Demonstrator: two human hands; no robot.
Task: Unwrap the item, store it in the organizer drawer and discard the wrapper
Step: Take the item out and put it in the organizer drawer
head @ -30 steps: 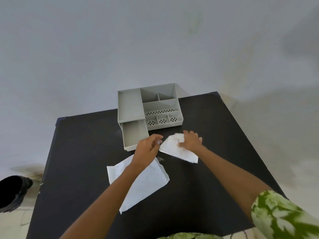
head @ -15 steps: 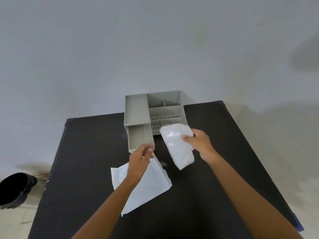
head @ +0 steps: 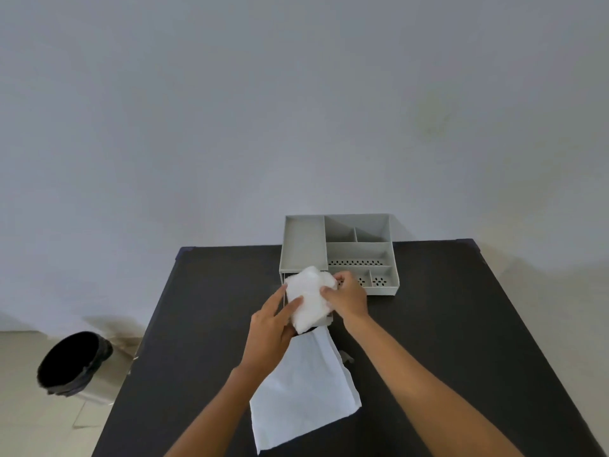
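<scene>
Both forearms are bare and extend forward, converging at the hands. Left hand (head: 270, 328): palm turned inward, fingers extended, thumb pressed against the white item (head: 309, 300). Right hand (head: 347, 298): knuckles up, fingers curled, grip closed on the item's right edge.

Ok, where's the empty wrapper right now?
The wrapper lies flat on the black table, in the lower centre of the head view, just in front of the open drawer and below the left hand.
</scene>
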